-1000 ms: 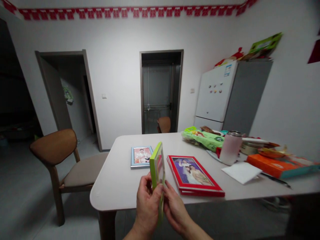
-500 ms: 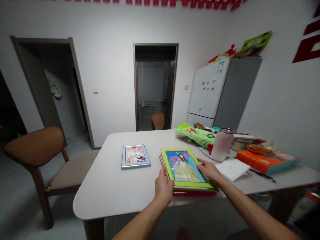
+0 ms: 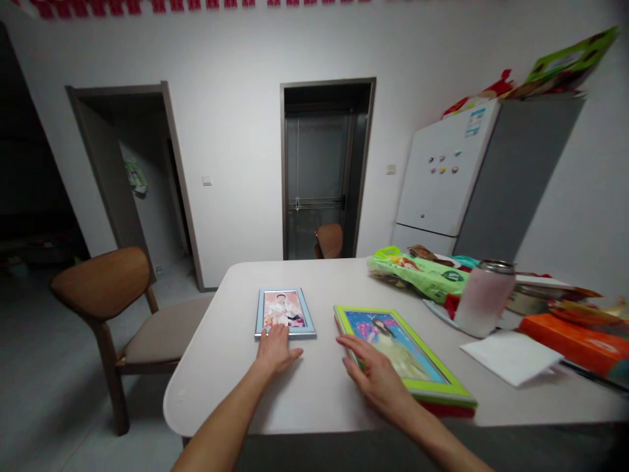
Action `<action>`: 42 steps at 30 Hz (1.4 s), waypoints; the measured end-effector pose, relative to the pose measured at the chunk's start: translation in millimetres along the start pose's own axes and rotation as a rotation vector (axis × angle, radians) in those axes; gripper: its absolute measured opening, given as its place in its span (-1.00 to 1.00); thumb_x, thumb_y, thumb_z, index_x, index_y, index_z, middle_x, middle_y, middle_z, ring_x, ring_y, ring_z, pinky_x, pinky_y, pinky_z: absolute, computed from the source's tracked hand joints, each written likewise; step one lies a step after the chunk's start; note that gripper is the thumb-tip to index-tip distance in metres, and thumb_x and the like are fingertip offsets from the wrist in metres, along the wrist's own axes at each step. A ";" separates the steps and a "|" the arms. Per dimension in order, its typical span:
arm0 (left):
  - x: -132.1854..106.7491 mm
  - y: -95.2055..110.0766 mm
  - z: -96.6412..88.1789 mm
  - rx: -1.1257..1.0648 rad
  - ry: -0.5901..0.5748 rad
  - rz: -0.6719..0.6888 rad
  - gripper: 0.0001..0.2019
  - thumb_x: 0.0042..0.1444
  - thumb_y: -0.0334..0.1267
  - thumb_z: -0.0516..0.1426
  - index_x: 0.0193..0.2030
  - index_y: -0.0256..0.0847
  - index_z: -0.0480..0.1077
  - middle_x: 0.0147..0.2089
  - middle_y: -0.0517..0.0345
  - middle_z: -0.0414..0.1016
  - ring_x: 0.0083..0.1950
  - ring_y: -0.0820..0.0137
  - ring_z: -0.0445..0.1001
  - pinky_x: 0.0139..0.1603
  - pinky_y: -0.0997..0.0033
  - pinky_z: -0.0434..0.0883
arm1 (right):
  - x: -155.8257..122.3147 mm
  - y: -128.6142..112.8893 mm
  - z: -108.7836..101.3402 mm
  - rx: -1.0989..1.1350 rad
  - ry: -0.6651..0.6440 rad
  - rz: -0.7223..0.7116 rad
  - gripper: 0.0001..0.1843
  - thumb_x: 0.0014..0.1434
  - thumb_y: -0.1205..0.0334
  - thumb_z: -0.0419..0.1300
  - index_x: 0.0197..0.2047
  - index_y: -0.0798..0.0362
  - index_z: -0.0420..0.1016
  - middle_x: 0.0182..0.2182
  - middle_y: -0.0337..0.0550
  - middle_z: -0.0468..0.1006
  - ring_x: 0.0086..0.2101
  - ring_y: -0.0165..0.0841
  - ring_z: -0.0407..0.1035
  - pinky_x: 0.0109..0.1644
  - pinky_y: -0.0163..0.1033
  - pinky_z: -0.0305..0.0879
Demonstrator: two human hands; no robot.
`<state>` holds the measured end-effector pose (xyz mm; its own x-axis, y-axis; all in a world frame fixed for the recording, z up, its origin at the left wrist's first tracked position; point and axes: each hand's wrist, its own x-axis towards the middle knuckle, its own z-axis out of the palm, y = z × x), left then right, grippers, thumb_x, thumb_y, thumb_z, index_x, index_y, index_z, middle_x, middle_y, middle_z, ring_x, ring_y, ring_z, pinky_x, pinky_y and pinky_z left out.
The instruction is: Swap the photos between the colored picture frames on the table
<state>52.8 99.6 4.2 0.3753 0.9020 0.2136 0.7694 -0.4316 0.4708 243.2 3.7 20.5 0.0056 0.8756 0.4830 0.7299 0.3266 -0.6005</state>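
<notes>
A light-blue picture frame [image 3: 285, 308] lies flat on the white table [image 3: 304, 406], with a photo in it. My left hand [image 3: 276, 351] reaches over its near edge, fingers stretched out; whether the fingertips touch it I cannot tell. To the right, a yellow-green picture frame [image 3: 393, 341] showing a figure in a long pale-yellow dress tops a small stack with a red edge underneath. My right hand [image 3: 376, 377] is at the left side of this stack, fingers apart and partly covering the picture, gripping nothing.
Right of the stack lie a white paper [image 3: 511, 357], a pink bottle [image 3: 486, 298], a green package [image 3: 417, 272] and an orange box [image 3: 574, 341]. A wooden chair [image 3: 103, 285] stands at the table's left; another chair [image 3: 329, 239] is behind it. A fridge [image 3: 442, 170] stands at the back right.
My left hand has left the stack and moved left to the light-blue frame. My right hand has gone from the stack's right side to its left side. The view has turned slightly left.
</notes>
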 end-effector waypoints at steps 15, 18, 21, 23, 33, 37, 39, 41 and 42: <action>-138.9 28.7 -16.3 0.231 0.044 0.214 -0.83 -0.05 -0.43 0.01 -0.28 -0.18 0.26 -0.22 0.11 0.33 -0.18 0.26 0.27 -0.18 0.26 0.29 | -23.1 -11.5 59.6 0.153 -0.025 0.216 -0.45 0.03 0.11 -0.10 0.04 0.23 0.18 -0.04 0.10 0.33 -0.05 -0.23 0.23 0.03 -0.10 0.13; -137.8 34.4 -36.7 0.019 0.205 0.167 -0.81 -0.06 -0.42 0.04 -0.25 -0.18 0.23 -0.20 0.11 0.31 -0.14 0.27 0.26 -0.14 0.25 0.28 | -21.0 -31.1 52.1 0.279 0.040 0.206 -0.45 0.05 0.05 -0.11 0.05 0.18 0.18 0.01 0.05 0.27 -0.01 -0.25 0.17 0.06 -0.11 0.08; -138.8 36.4 -54.3 -0.379 0.398 0.038 -0.76 -0.02 -0.38 0.01 -0.15 -0.17 0.16 -0.20 0.11 0.32 -0.15 0.35 0.31 -0.16 0.33 0.32 | -19.6 -52.7 54.8 0.361 -0.005 0.132 -0.50 0.07 0.06 -0.10 0.06 0.08 0.17 0.02 -0.02 0.28 -0.03 -0.28 0.20 0.05 -0.10 0.10; -140.7 31.8 -57.4 -0.657 0.470 -0.057 -0.61 -0.01 -0.36 0.00 -0.01 -0.15 0.03 -0.17 0.10 0.33 -0.16 0.38 0.35 -0.21 0.38 0.36 | -20.8 -63.6 62.4 0.355 -0.079 0.072 -0.50 0.07 0.07 -0.10 0.06 0.09 0.17 0.01 0.00 0.28 -0.04 -0.29 0.21 0.04 -0.09 0.12; -160.8 -17.0 -6.0 -0.934 0.401 -0.330 -0.43 -0.13 -0.29 0.12 0.04 -0.27 0.00 -0.14 -0.01 0.41 -0.15 0.32 0.40 -0.12 0.36 0.31 | -28.9 -48.9 81.5 0.058 -0.321 -0.163 -0.59 -0.02 0.27 -0.01 -0.06 0.12 0.35 0.02 0.07 0.25 0.00 -0.23 0.15 0.06 -0.08 0.06; -173.4 -23.8 1.3 -0.783 0.337 -0.377 -0.47 -0.11 -0.26 0.11 0.03 -0.29 0.07 -0.13 -0.03 0.42 -0.14 0.30 0.40 -0.15 0.40 0.31 | -23.9 -42.4 82.6 0.029 -0.404 -0.235 -0.62 -0.04 0.33 0.00 -0.12 0.08 0.40 0.00 0.04 0.27 0.00 -0.24 0.16 0.04 -0.11 0.08; -178.1 -26.6 -2.1 -0.655 0.279 -0.370 -0.52 -0.08 -0.25 0.09 0.02 -0.27 0.10 -0.15 0.00 0.42 -0.16 0.31 0.40 -0.17 0.41 0.31 | -20.7 -41.6 83.1 0.000 -0.438 -0.259 -0.62 -0.06 0.36 -0.01 -0.13 0.07 0.40 0.00 0.03 0.27 0.00 -0.25 0.15 0.04 -0.13 0.08; -180.6 -29.2 -9.2 -0.456 0.223 -0.369 -0.56 -0.08 -0.24 0.09 -0.01 -0.22 0.14 -0.18 0.04 0.43 -0.19 0.30 0.41 -0.20 0.37 0.31 | -17.9 -42.0 81.4 -0.016 -0.473 -0.274 -0.62 -0.07 0.38 -0.01 -0.14 0.07 0.40 -0.01 0.03 0.27 0.00 -0.26 0.14 0.05 -0.15 0.07; -180.6 -30.2 -13.5 -0.343 0.216 -0.358 -0.57 -0.09 -0.25 0.10 -0.03 -0.20 0.17 -0.19 0.05 0.42 -0.19 0.28 0.40 -0.19 0.34 0.31 | -16.7 -42.8 79.7 -0.014 -0.490 -0.276 -0.62 -0.07 0.38 0.00 -0.14 0.07 0.40 -0.01 0.03 0.26 0.00 -0.27 0.14 0.05 -0.16 0.07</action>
<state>-45.1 -50.2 -37.0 -0.0216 0.9896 0.1424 0.6030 -0.1007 0.7914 157.4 3.4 -12.6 -0.5028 0.8225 0.2660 0.6684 0.5650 -0.4838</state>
